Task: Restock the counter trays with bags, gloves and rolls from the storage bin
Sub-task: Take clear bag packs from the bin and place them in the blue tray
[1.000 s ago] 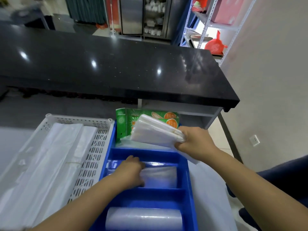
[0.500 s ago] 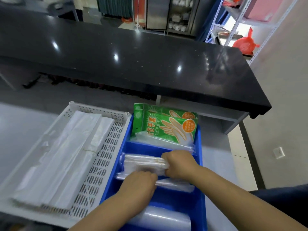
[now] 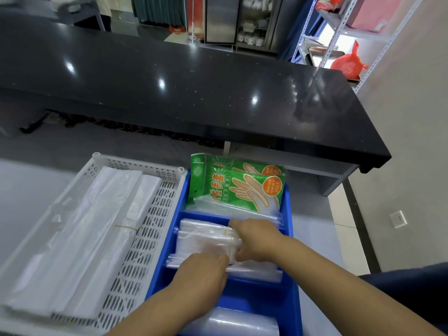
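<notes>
A blue divided tray point(image 3: 288, 214) stands on the grey counter. Its far compartment holds green glove packets point(image 3: 232, 187). In the middle compartment lies a bundle of clear bags point(image 3: 203, 238) bound by a rubber band. My right hand point(image 3: 257, 238) grips the bundle's right end. My left hand point(image 3: 201, 275) presses down on the clear bags at the compartment's near edge. A clear plastic roll point(image 3: 232, 323) fills the near compartment. Left of the blue tray, a white perforated tray point(image 3: 145, 219) holds flat stacks of white bags point(image 3: 80, 234).
A black glossy raised counter point(image 3: 194, 88) runs across behind the trays. Metal shelving point(image 3: 339, 32) with a red bag point(image 3: 346, 64) stands at the back right. A wall with a socket point(image 3: 397, 219) is on the right. Dark blue fabric point(image 3: 412, 284) shows at the lower right.
My right hand brought the bundle of clear bags down from above the glove packets into the middle compartment. My left hand stayed on the bags there. The view moved closer.
</notes>
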Motion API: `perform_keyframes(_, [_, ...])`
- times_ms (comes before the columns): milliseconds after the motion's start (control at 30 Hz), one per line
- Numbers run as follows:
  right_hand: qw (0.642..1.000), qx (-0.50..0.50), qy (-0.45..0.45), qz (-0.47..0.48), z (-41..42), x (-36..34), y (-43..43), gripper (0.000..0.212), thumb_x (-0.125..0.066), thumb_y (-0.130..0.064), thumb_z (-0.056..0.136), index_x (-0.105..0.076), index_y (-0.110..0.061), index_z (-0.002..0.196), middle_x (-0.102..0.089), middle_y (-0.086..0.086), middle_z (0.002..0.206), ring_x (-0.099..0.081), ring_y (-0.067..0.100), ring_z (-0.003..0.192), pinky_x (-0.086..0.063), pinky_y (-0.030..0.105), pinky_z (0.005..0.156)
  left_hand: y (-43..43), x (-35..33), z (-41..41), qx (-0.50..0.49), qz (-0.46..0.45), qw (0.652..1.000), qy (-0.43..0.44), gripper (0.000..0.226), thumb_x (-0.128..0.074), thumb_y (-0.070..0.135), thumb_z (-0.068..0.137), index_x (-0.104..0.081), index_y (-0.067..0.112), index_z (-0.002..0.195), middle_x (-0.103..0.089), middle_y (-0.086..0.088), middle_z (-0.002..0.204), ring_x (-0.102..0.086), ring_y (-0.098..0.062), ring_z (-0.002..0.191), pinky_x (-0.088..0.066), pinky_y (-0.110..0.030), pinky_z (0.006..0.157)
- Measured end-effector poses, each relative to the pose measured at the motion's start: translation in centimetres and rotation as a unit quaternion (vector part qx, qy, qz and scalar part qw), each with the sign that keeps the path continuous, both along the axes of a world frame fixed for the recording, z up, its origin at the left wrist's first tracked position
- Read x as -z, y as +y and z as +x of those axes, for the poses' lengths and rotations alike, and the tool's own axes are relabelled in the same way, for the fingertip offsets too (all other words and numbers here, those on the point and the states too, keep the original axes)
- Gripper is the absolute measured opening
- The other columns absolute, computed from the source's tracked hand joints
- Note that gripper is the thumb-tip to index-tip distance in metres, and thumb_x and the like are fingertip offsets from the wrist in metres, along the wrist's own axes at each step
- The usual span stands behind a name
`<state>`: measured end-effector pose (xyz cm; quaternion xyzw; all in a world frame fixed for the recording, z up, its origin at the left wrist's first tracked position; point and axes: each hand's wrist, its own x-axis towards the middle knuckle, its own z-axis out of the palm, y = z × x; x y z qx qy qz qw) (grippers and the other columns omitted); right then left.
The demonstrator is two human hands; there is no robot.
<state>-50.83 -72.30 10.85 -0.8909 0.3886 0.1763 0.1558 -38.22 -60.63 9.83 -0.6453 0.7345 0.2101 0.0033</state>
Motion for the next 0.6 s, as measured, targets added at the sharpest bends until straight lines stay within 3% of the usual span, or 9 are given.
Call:
perform_keyframes(100, [0.995, -0.032, -0.022, -0.092, -0.4, -0.7, 0.8, 0.053, -0.065, -0.038, 0.073, -0.044, -0.021, 0.118, -0.065, 0.005, 0.104, -0.061, 0.030, 0.091, -0.039, 0.033, 0.064, -0.5, 0.0, 0.1, -0.003, -0.005, 1.000, 0.006, 0.016, -0.044, 0.020, 0.091, -0.053, 0.019, 0.104, -0.061, -0.006, 0.106, -0.056, -0.028, 0.089, -0.041, -0.036, 0.073])
perform_keyframes(200, [0.984, -0.028, -0.103, -0.144, -1.5, -1.9, 1.3, 0.046, -0.061, -0.039, 0.082, -0.049, -0.022, 0.123, -0.064, 0.002, 0.112, -0.058, 0.025, 0.100, -0.046, 0.035, 0.072, -1.2, 0.1, 0.1, 0.015, -0.029, 0.999, -0.001, 0.019, -0.042, 0.017, 0.091, -0.054, 0.017, 0.105, -0.062, -0.006, 0.104, -0.055, -0.027, 0.091, -0.037, -0.034, 0.073])
perform_keyframes(300, [0.979, -0.016, -0.172, -0.104, -2.7, -2.2, 2.3, 0.034, -0.052, -0.044, 0.088, -0.060, -0.026, 0.117, -0.065, -0.004, 0.114, -0.055, 0.017, 0.104, -0.046, 0.035, 0.081, -1.7, 0.2, 0.2, 0.039, -0.050, 0.998, -0.011, 0.024, -0.037, 0.019, 0.093, -0.056, 0.015, 0.107, -0.059, -0.007, 0.103, -0.051, -0.026, 0.096, -0.036, -0.034, 0.076])
perform_keyframes(400, [0.991, -0.026, -0.128, -0.042, -3.8, -1.4, 3.6, 0.045, -0.049, -0.058, 0.084, -0.058, -0.030, 0.117, -0.067, -0.007, 0.112, -0.059, 0.016, 0.101, -0.048, 0.034, 0.082, -1.9, -0.1, 0.9, 0.047, -0.064, 0.997, 0.003, 0.025, -0.039, 0.026, 0.093, -0.059, 0.016, 0.103, -0.054, -0.005, 0.102, -0.046, -0.023, 0.099, -0.041, -0.035, 0.078])
perform_keyframes(600, [0.994, -0.011, -0.102, -0.035, -5.6, -0.6, 4.2, 0.025, -0.046, -0.035, 0.089, -0.059, -0.026, 0.108, -0.065, -0.003, 0.108, -0.058, 0.020, 0.098, -0.051, 0.035, 0.081, -2.0, -0.9, 4.4, 0.021, -0.040, 0.999, -0.023, 0.018, -0.049, 0.027, 0.085, -0.051, 0.020, 0.101, -0.056, 0.000, 0.106, -0.055, -0.024, 0.097, -0.043, -0.035, 0.075])
